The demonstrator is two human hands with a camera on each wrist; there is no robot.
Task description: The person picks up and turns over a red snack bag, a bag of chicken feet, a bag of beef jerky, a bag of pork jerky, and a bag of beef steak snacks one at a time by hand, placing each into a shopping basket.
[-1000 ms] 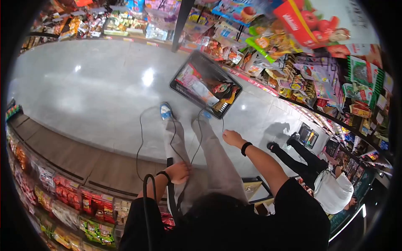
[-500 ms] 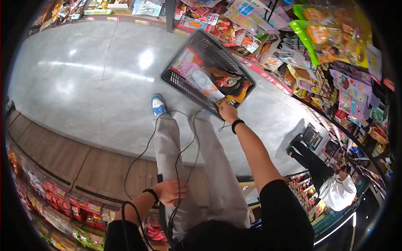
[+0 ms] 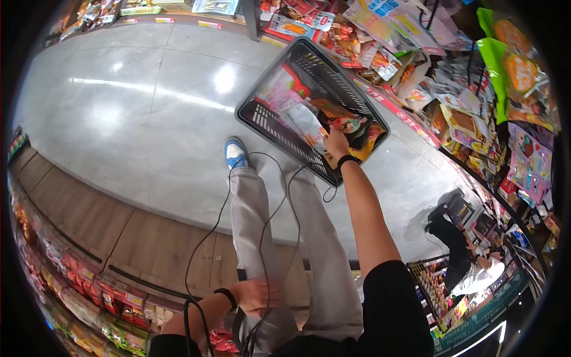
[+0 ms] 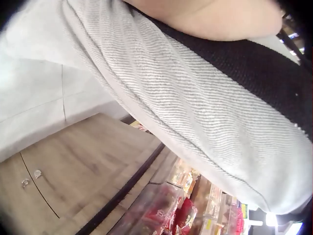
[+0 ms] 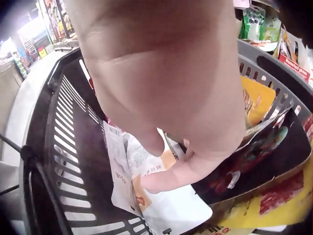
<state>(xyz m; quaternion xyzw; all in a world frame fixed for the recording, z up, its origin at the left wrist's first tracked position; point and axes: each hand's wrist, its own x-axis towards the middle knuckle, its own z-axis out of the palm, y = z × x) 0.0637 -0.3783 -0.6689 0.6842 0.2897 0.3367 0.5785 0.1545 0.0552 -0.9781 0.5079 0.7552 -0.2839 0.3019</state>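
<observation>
I am bent over a black plastic shopping basket [image 3: 262,116] standing on the grey floor by my feet. My right hand [image 3: 335,143] reaches down into it, wristband on the wrist. In the right wrist view, the fingertips [image 5: 159,182] touch a white snack packet [image 5: 168,208] lying on the basket [image 5: 63,147] bottom, beside a dark red packet [image 5: 254,156] and a yellow one [image 5: 257,98]. My left hand [image 3: 256,296] stays at my left thigh on the grey trousers [image 4: 186,112], next to a black strap [image 4: 254,68]. Its fingers are hidden.
Snack shelves [image 3: 476,101] rise right behind the basket. A low shelf [image 3: 89,291] with a wooden base [image 4: 63,166] runs along my left. Black cables [image 3: 205,238] hang by my legs. Another person [image 3: 470,262] crouches at the far right.
My right hand went from above the floor, over the basket's near rim and down among the packets. I have bent lower and the basket looks closer. The left hand stayed on the thigh.
</observation>
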